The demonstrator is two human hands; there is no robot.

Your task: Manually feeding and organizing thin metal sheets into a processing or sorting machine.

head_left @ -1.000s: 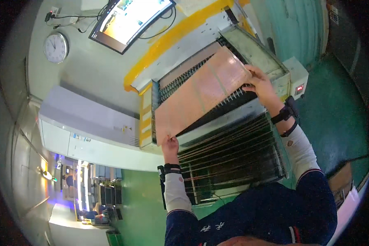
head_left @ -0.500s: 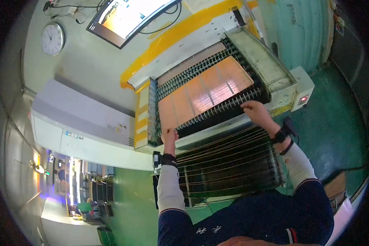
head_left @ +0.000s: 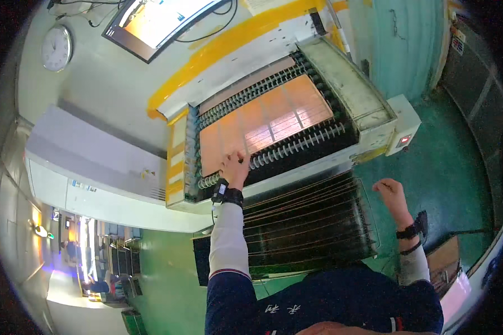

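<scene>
A flat copper-coloured panel [head_left: 268, 114] with several pale cross stripes lies on the wheeled rollers [head_left: 296, 146] of a conveyor. At the panel's near edge, toward its left end, is my left hand [head_left: 236, 169], its fingers bent and apart over the rollers. Whether its fingertips touch the panel cannot be made out. My right hand [head_left: 392, 197] hangs away from the conveyor, to the right of the strung rack, with loosely bent fingers and nothing seen in it. Both wrists wear black bands.
Below the conveyor stands a dark rack [head_left: 307, 223] strung with thin cords. A pale side wall [head_left: 346, 78] and a box with a red switch [head_left: 405, 139] bound the conveyor's right. To the left runs a long white housing [head_left: 106, 195]. A screen [head_left: 162, 25] hangs above.
My right hand has left the panel's near edge and moved right and down. My left hand has opened and reaches a little farther over the panel's edge. The whole view has shifted slightly.
</scene>
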